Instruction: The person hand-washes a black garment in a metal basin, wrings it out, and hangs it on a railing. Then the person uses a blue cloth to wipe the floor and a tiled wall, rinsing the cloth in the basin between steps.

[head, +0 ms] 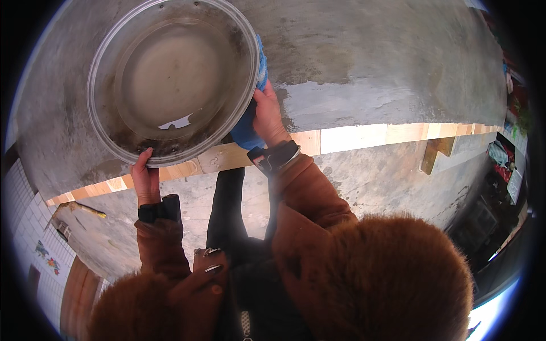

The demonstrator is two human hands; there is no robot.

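Note:
A large round metal basin (170, 76), with dark stains inside and rivets near its rim, is in front of me over a grey surface (384, 55). My left hand (146, 177) grips its near rim, the thumb lying over the edge. At the basin's right side, my right hand (269, 113) holds a blue cloth (247, 130) against the outer wall, with the thumb near the rim. A bright patch, perhaps reflecting liquid, shows low inside the basin. Its underside is hidden.
Light wooden edging (354, 138) runs along the front of the grey surface, which has a shiny wet patch (341, 102) to the right. A wooden bracket (437, 153) juts below the edging. White tiles (32, 230) line the left side.

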